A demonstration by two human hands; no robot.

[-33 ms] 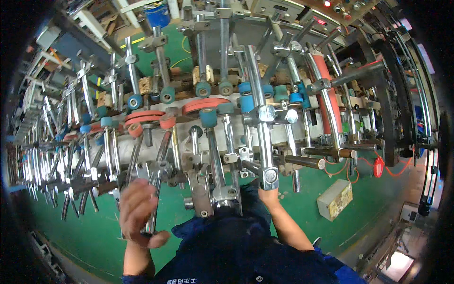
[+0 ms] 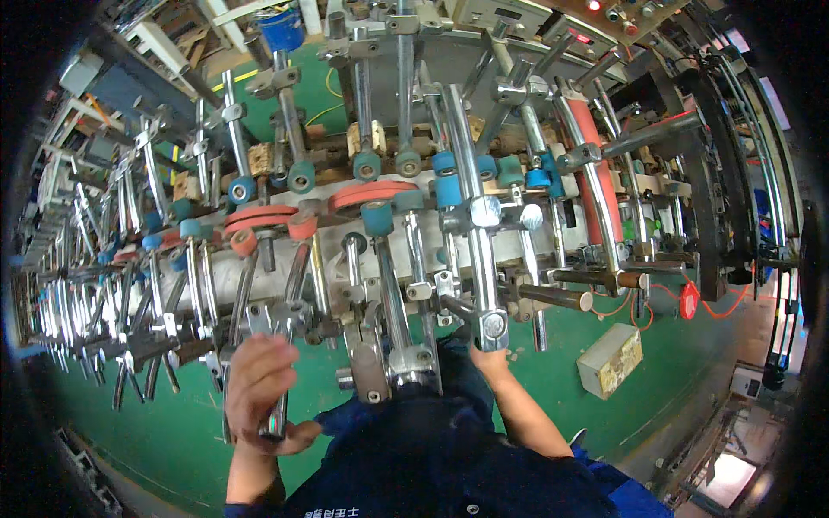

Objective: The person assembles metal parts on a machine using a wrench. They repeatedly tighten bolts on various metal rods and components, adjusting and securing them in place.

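Note:
My left hand (image 2: 257, 388) is at a chrome rod (image 2: 277, 416) whose lower end juts out between palm and thumb. The fingers bend loosely over the rod just below a metal clamp block (image 2: 275, 318); the thumb stands apart below the rod's end. Under the lower end of a thick upright chrome bar (image 2: 465, 147), my right hand (image 2: 485, 356) shows only by its wrist and heel. Its fingers are hidden behind the bar's end clamp (image 2: 493, 328). Between my hands, a larger clamp (image 2: 409, 363) holds another slanted rod (image 2: 390, 298).
Rows of rods with blue-green rollers (image 2: 377, 217) and red discs (image 2: 373, 193) line a long machine bed. A red roller (image 2: 598, 177) stands at the right. On the green floor lie a block-shaped box (image 2: 610, 360) and an orange cable (image 2: 730, 312). A blue bucket (image 2: 282, 29) stands beyond.
My left hand has shifted slightly right, and its fingers now overlap the rod. My right arm has barely moved. The view has shifted a little.

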